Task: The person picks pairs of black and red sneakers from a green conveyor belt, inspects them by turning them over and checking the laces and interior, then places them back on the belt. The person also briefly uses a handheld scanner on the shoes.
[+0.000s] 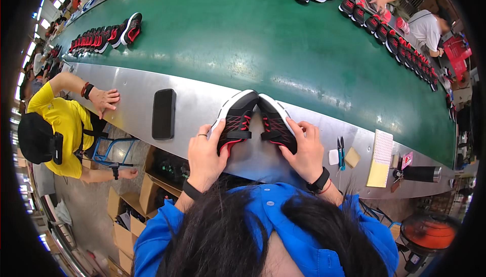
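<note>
The left hand (205, 153) is grasping the left black-and-red sneaker with a white sole (237, 120) around its heel end, and the right hand (308, 153) is gripping the matching right sneaker (277, 129) likewise. Each shoe is lying just inward of and ahead of its own, nearer hand's fingers, over the silver metal tabletop (197, 107); whether both are resting on it, I cannot tell. The toes are pointing away from the wearer, toward the green work surface (223, 39), and the long axes are converging forward, the left slanting rightward, the right leftward.
</note>
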The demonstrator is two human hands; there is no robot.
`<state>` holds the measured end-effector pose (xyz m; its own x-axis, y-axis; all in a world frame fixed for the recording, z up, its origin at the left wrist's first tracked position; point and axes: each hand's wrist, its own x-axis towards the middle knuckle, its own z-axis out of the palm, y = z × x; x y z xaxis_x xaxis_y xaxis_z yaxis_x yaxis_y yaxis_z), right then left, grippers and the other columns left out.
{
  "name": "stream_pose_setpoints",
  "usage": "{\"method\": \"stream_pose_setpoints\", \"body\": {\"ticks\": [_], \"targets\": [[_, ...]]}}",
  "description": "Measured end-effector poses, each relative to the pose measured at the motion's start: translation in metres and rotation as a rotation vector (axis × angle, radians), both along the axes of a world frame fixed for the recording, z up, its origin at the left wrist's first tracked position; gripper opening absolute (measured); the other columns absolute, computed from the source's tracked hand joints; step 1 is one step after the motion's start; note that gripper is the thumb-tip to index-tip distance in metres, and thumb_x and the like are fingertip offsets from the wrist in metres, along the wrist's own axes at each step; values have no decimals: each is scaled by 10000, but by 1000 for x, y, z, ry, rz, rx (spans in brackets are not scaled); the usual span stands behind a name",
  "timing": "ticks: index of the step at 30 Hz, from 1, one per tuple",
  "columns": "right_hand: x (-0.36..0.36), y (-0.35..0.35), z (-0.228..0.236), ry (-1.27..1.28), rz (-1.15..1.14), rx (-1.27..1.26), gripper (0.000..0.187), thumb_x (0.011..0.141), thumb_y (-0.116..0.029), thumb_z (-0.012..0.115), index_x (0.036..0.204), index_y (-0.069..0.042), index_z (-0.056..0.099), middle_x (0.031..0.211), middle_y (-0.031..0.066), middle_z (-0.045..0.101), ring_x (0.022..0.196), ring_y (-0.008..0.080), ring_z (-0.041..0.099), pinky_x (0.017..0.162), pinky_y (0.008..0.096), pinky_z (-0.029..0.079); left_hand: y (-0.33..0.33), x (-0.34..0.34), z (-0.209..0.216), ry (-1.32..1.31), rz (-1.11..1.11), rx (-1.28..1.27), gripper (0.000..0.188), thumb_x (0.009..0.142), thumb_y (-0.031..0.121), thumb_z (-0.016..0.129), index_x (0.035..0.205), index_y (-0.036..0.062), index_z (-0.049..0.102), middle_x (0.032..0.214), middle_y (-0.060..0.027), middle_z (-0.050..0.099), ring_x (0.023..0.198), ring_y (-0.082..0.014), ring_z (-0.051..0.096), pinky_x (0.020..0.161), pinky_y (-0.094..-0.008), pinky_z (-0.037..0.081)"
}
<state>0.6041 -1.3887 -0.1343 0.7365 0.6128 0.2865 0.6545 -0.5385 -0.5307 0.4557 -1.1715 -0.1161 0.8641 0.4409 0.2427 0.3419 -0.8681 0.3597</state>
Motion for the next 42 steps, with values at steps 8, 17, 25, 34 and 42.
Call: {"method": "stream_pose_setpoints", "body": {"ticks": [8,17,25,34,42], "targets": [[-3,5,0,22,-63,-33,750,688,-169,807,1370,-131,499,1143,121,546,1065,326,553,818,411,524,-9,10,-4,73,50,-56,665,767,170,756,1393,164,531,1138,-179,561,866,-357,602,794,-425,481],[23,7,-8,1375,-91,399,655,927,-417,676,1323,27,404,1025,102,634,747,115,586,556,247,488,16,21,-10,-150,177,-1301,468,897,244,720,1270,2,576,905,-89,669,614,-63,541,527,-229,421],[12,-4,-13,1105,46,355,488,947,-335,656,1260,20,535,1064,128,656,889,196,645,672,301,535,3,19,-10,-172,161,-918,354,915,168,661,1231,19,605,1042,-115,674,643,-145,576,628,-288,485],[56,-125,-23,168,-509,-323,209,844,-205,689,972,-44,647,985,126,662,911,321,631,770,432,502,-29,45,6,-101,-183,-103,273,790,95,731,1060,91,690,1156,-123,566,1041,-305,530,898,-425,415],[45,-150,-53,144,-576,-307,182,831,-176,714,933,-64,614,918,95,625,869,319,617,739,435,491,-55,70,-6,30,-64,116,293,719,216,804,942,78,673,1060,-106,495,1049,-314,430,886,-452,322]]}}
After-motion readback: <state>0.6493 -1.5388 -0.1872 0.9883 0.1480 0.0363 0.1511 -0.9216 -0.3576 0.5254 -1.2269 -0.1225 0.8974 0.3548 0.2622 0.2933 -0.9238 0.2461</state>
